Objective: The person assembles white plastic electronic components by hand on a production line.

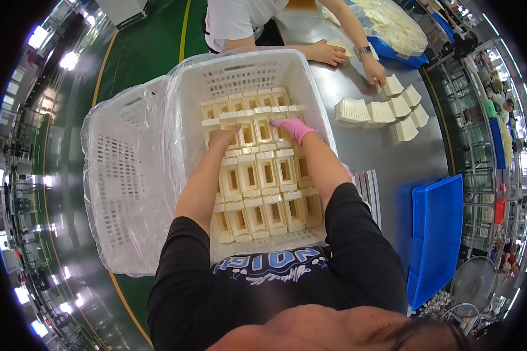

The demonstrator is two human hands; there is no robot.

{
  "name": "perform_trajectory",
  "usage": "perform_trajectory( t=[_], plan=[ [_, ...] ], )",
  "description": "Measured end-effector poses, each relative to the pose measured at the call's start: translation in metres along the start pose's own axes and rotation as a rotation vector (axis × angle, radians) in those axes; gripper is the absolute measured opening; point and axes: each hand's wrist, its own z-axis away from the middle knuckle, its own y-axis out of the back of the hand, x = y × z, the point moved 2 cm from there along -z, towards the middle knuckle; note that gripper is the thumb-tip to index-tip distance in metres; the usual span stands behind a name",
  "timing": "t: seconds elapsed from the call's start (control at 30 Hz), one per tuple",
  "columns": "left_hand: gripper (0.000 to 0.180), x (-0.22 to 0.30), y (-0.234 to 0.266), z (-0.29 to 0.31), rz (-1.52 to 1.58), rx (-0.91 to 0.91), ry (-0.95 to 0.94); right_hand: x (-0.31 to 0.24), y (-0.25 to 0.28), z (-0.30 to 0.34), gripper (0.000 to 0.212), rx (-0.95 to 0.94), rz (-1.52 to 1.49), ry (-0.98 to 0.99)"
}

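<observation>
Rows of cream rectangular plastic housings [250, 174], each with a slot in the middle, fill a white perforated crate [190, 93] lined with clear film. My bare left hand [223, 138] is at the left end of one row toward the far side, thumb on top. At the right end of that same row [264, 130], my right hand [297, 128] wears a pink glove or finger covering, its fingers pointing inward over the parts. The row sits between my two hands, which grip its ends. The fingers reaching down its sides are hidden.
A second film-lined white crate [120, 169] adjoins on the left. Across the metal table [357, 146], a co-worker's hands handle stacked cream parts [392, 109]. A blue bin [436, 234] stands at right; a blue tray with bagged cream parts [392, 29] lies at the far right.
</observation>
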Motion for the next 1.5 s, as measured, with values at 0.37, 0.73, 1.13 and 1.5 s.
perform_trajectory(
  t=[0.37, 0.73, 1.13, 1.5],
  plan=[
    [0.081, -0.005, 0.005, -0.007, 0.063, 0.005, -0.078, 0.0, -0.009, 0.009, 0.067, 0.037, 0.031, 0.081],
    [0.078, 0.016, 0.021, 0.007, 0.021, -0.045, -0.008, -0.009, -0.008, 0.012, 0.05, 0.069, 0.063, 0.141],
    [0.079, 0.061, 0.053, 0.049, 0.14, -0.031, -0.066, -0.023, 0.0, 0.026, 0.064, 0.207, 0.084, 0.228],
    [0.062, 0.081, 0.073, 0.062, 0.213, 0.108, -0.284, -0.063, 0.006, 0.064, 0.069, 0.369, 0.093, 0.295]
  ],
)
